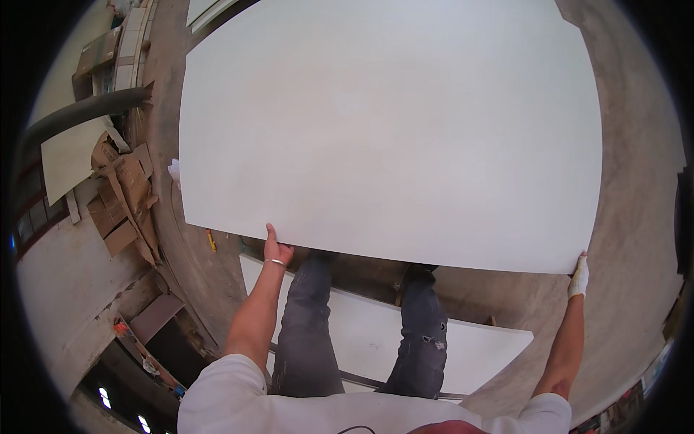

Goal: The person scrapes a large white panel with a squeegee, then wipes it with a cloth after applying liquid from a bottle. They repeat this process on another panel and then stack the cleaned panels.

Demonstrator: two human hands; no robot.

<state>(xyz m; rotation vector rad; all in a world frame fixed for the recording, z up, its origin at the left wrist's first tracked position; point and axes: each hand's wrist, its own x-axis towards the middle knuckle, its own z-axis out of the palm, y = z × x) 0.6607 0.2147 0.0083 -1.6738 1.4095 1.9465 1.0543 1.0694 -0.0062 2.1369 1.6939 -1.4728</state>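
Note:
A large white board (pixel 390 145) fills the middle of the head view, its near edge running just beyond my legs. My left hand (pixel 277 251), bare and with a bracelet at the wrist, grips that near edge; the thumb lies on top and the fingers are hidden underneath. At the board's near right corner, my right hand (pixel 579 278) in a white glove is closed around the edge, with one fingertip showing above it. Another white board (pixel 376 336) lies lower, behind and between my legs.
Torn cardboard (pixel 126 192) is heaped along the left wall, below a dark curved pipe (pixel 90 108). A yellow-and-red tool (pixel 211 240) lies on the concrete floor (pixel 632 210) near the board's left corner. Another pale panel (pixel 206 11) shows at the far left.

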